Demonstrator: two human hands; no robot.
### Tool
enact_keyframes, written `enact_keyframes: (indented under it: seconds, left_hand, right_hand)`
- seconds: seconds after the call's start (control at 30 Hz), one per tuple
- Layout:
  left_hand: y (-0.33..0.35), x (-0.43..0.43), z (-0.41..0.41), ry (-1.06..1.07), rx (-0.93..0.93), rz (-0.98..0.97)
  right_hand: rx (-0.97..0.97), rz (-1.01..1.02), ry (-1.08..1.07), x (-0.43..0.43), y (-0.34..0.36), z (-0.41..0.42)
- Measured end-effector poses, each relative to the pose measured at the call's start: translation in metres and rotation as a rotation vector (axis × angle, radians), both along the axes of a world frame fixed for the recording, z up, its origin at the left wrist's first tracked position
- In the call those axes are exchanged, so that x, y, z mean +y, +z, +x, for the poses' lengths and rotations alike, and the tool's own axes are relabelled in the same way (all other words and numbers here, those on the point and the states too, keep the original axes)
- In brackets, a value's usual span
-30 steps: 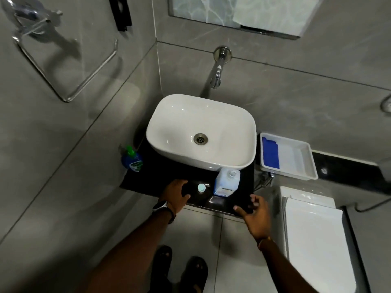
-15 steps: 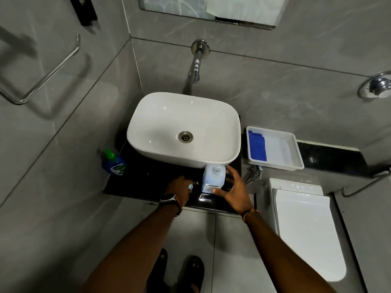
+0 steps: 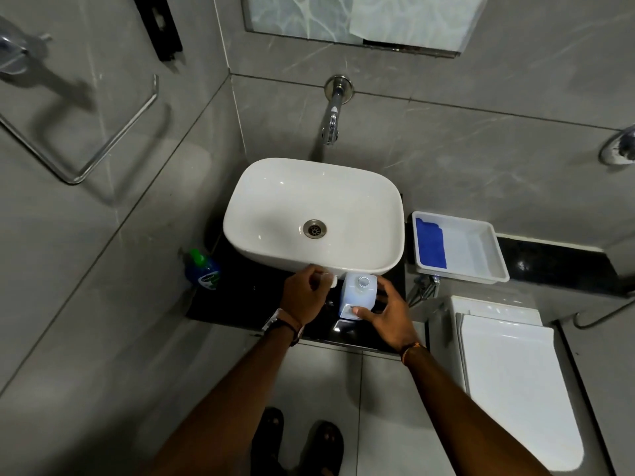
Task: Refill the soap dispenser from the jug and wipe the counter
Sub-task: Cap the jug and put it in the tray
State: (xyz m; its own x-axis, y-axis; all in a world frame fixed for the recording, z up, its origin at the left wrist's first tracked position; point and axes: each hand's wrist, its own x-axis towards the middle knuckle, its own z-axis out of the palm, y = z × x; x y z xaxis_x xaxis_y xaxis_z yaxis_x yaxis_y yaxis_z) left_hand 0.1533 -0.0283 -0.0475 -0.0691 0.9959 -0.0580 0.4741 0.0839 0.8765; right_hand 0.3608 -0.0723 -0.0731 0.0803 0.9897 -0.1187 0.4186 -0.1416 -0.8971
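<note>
Right hand (image 3: 388, 314) wraps jug (image 3: 357, 297), mouth open; left hand (image 3: 305, 293) pinches cap (image 3: 332, 280). Smooth plastic, likely slippery, heavy; grip low.

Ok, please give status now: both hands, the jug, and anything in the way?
Left hand shut on small white cap. Right hand gripping jug, upright on counter, mouth open. Basin rim close above jug.

Basin (image 3: 312, 214) sits on the table (image 3: 240, 300), under the wall tap (image 3: 331, 121). Soap bottle (image 3: 202, 271) stands at the basin's left, against the wall. Jug (image 3: 357, 297) stands in front of the basin, between your hands. Tray (image 3: 460, 247) lies right of the basin, cloth (image 3: 430, 243) in its left end. Toilet (image 3: 512, 379) is in front of the tray.
</note>
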Motion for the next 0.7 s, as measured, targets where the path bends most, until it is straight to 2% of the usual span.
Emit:
enact_keyframes:
  seconds: [0.07, 0.23, 0.33, 0.7]
  left_hand:
    - [0.009, 0.000, 0.005, -0.079, -0.009, 0.078]
    - [0.034, 0.011, 0.020, -0.205, -0.113, 0.094]
    - [0.042, 0.013, 0.030, -0.340, -0.058, 0.143]
    - [0.024, 0.004, 0.045, -0.276, -0.061, 0.126]
  right_hand:
    - [-0.001, -0.002, -0.012, 0.000, -0.001, -0.001]
    - [0.008, -0.010, -0.011, 0.000, -0.001, -0.003]
    - [0.011, -0.002, -0.012, 0.000, 0.000, -0.003]
    - [0.023, 0.009, 0.001, -0.001, -0.001, 0.001]
